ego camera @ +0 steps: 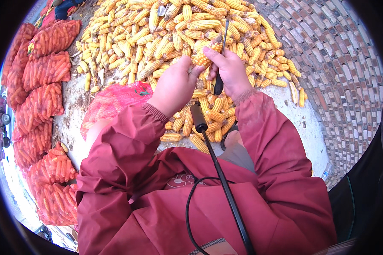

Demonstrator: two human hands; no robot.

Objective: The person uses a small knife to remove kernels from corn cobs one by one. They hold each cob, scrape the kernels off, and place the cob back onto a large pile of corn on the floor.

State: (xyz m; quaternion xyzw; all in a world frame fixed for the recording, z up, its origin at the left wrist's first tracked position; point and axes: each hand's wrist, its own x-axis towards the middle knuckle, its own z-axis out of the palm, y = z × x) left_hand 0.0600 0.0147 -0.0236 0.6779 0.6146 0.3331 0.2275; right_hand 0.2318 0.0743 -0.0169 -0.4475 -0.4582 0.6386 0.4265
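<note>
An ear of corn (200,60) with yellow kernels and a dark, ragged tip is held up over the corn pile. My left hand (175,84) grips its lower end. From the other side, my right hand (231,71) presses a thumb against the ear. Within the right fingers is a flat-bladed screwdriver (218,85), its black and yellow handle below and its metal shaft pointing up beside the ear. My palms hide part of the grip. Beneath both hands lies the heap of husked corn ears (178,41).
Filled red mesh sacks (46,68) line the left side. A pink mesh sack (111,98) lies by my left forearm. A black rod (223,178) with a cable rises before my chest. Brick paving (344,79) spreads at right. Another person's blue-clad leg (62,11) shows at upper left.
</note>
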